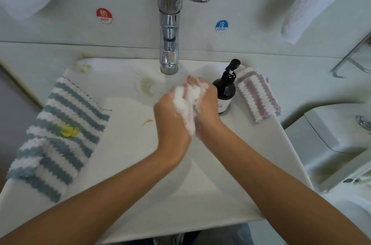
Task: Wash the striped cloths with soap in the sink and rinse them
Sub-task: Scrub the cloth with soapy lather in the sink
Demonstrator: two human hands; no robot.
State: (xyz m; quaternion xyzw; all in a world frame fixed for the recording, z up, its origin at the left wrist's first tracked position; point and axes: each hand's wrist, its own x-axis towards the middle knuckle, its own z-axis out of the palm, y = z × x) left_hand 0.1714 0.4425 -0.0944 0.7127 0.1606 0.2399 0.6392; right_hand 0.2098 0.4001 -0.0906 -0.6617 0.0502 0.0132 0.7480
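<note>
Sink (pixel 124 164) first: the blue striped cloth (pixel 60 134), yellow stain on it, drapes over its left rim, long axis running front to back. So left hand (pixel 172 118) is closer. Right hand (pixel 206 104) presses against it over the basin, fingers lathered, holding nothing but foam.
</note>
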